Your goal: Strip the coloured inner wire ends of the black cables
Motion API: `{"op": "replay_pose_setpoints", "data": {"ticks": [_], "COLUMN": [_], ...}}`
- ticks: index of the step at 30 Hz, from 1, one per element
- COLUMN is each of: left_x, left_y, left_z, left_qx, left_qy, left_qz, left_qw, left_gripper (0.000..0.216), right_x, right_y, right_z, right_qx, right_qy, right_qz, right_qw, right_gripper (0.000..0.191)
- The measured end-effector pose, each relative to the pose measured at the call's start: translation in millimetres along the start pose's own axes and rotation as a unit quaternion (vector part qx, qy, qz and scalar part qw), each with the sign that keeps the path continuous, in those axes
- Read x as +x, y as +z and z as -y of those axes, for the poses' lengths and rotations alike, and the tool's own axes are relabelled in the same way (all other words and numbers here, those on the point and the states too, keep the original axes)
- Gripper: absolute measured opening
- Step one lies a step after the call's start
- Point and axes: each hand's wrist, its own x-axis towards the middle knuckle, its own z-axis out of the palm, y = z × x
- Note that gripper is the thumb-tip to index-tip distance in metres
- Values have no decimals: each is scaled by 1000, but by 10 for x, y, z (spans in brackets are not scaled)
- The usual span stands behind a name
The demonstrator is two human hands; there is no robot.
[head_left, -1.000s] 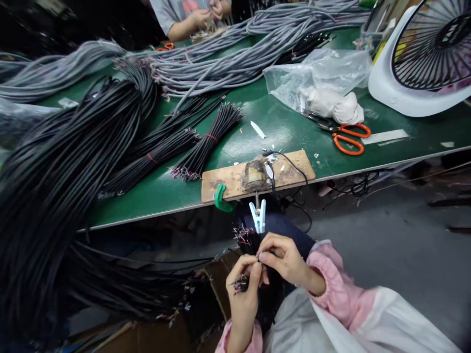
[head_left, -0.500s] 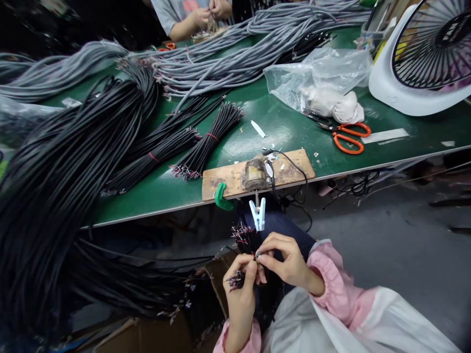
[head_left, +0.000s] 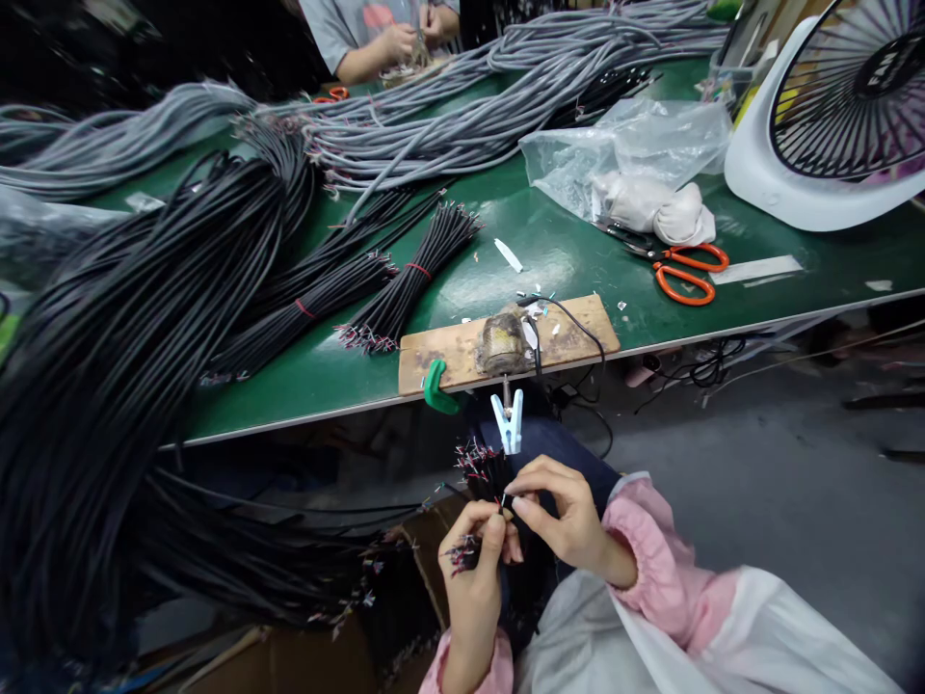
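My left hand (head_left: 473,549) is closed around thin black cables (head_left: 462,554), whose stripped ends with fine coloured wires poke out beside the palm. Between its thumb and forefinger one cable end sticks up, with thin red and pale wires (head_left: 503,500). My right hand (head_left: 560,511) is closed in a pinch right at those wires; what lies between its fingertips is too small to make out. Just beyond the hands stands another bunch of black cables (head_left: 481,463), wire ends up. Above it a light blue clothes peg (head_left: 508,424) hangs at a metal tip by the table edge.
On the green table (head_left: 347,386) lie a wooden board (head_left: 440,347) with a green clamp (head_left: 437,387), tied black cable bundles (head_left: 426,270), grey cables (head_left: 434,135), orange-handled scissors (head_left: 686,270), a plastic bag (head_left: 564,164) and a fan (head_left: 766,183). Another person's hands (head_left: 411,39) work opposite.
My right fingertips have drawn slightly up and away from the left thumb, and the coloured wires at the cable end now show between the hands. My left hand stays put.
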Motion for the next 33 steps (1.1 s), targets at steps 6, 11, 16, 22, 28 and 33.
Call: {"op": "replay_pose_setpoints", "data": {"ticks": [6,11,16,22,28,33], "left_x": [12,10,-5,-16,-23,-15], "left_y": [67,73,42,40,41,30], "left_z": [-97,-100,-51,-55,-67,-39], "left_qx": [48,36,6,7,23,16], "left_qy": [18,9,0,7,4,10], "left_qz": [11,13,14,20,6,8], "left_qw": [999,999,1000,1000,1000,1000], "left_gripper": [28,28,24,22,23,22], "right_x": [1,18,26,24,37,46], "right_y": [39,30,-3,-12,-16,-33], "right_z": [-56,-68,-78,-113,-101,-95], "right_qx": [126,220,256,203,184,190], "right_qy": [84,162,214,191,176,177], "right_qz": [30,46,64,52,63,73], "right_qw": [988,961,941,959,965,963], "right_gripper": [12,14,27,28,26,28]}}
